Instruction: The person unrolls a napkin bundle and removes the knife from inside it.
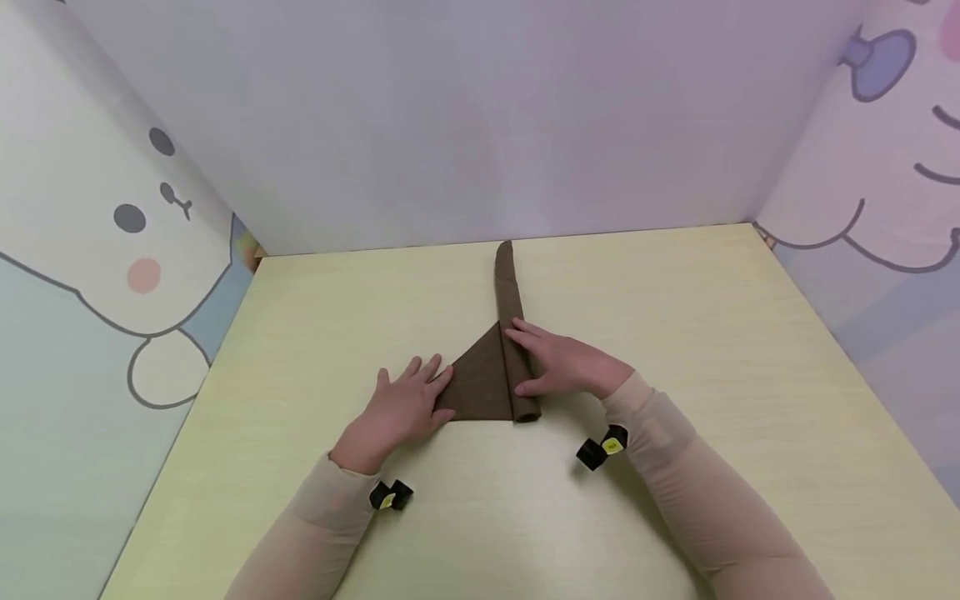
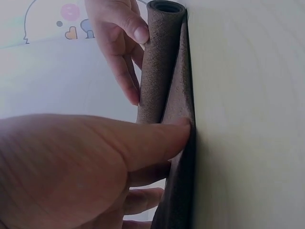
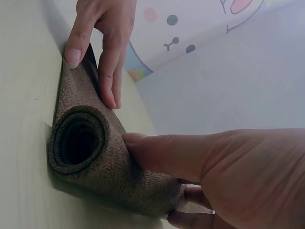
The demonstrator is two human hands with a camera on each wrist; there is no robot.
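A brown cloth lies on the table, partly rolled into a slim tube with a flat triangle left of it. My left hand rests on the triangle's left corner with fingers spread; its thumb touches the cloth's near edge. From the right, my right hand lays its fingers and thumb on the tube, the thumb close to the near end. Spiral layers show in the tube's open end. The left corner of the cloth is hidden under the left hand.
The pale wooden table meets a plain wall at the back. Printed cartoon panels stand at the left and right. A small black camera sits on each wrist, the right one just above the tabletop.
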